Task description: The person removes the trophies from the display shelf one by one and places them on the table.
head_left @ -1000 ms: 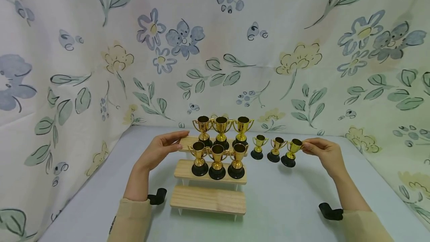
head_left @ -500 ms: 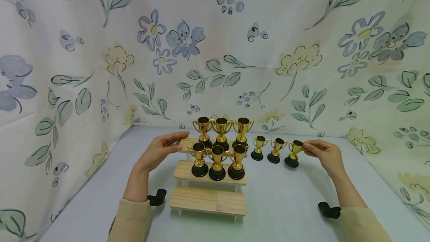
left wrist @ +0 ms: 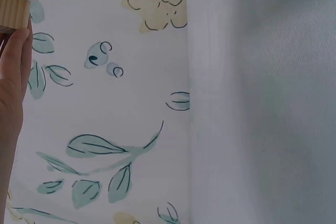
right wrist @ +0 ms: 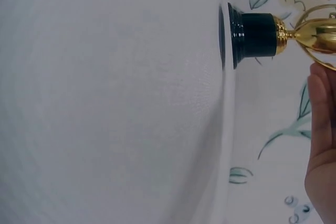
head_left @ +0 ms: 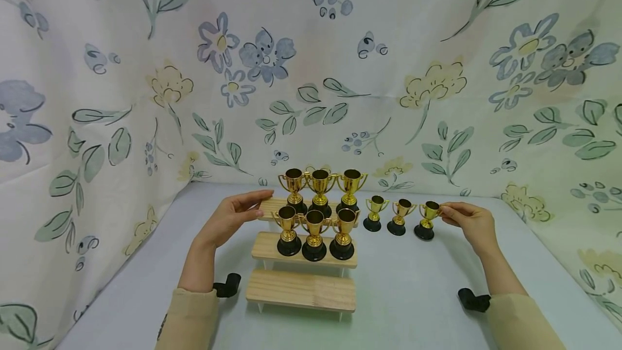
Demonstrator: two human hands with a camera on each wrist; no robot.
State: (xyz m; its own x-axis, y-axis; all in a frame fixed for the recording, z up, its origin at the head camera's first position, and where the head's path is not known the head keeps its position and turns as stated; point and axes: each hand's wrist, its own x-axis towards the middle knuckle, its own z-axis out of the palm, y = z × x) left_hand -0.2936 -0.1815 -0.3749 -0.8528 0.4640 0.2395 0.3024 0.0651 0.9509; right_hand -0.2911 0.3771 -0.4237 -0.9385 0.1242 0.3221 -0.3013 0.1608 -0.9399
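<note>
At the right, my right hand [head_left: 468, 226] pinches one handle of a small gold trophy [head_left: 427, 219] with a black base. The trophy stands nearly upright, its base [right wrist: 257, 35] right at the white tabletop in the right wrist view. My left hand [head_left: 228, 217] holds the left end of a three-tier wooden display stand [head_left: 301, 289] by its top board, thumb in front and fingers behind. In the left wrist view, fingertips meet the end of that board [left wrist: 13, 11]. Three larger trophies [head_left: 320, 185] stand on the top tier and three more [head_left: 315, 231] on the middle one.
Two other small trophies, one gold [head_left: 374, 212] and one rosier [head_left: 400, 216], stand between the stand and my right hand. A floral cloth [head_left: 311, 96] hangs behind and at both sides of the white table [head_left: 403, 296]. Black wrist pieces [head_left: 228, 285] stick out from both sleeves.
My right hand has shifted the small trophy slightly right, and it has gone from tilted to nearly upright. My left hand and the stand have kept their place.
</note>
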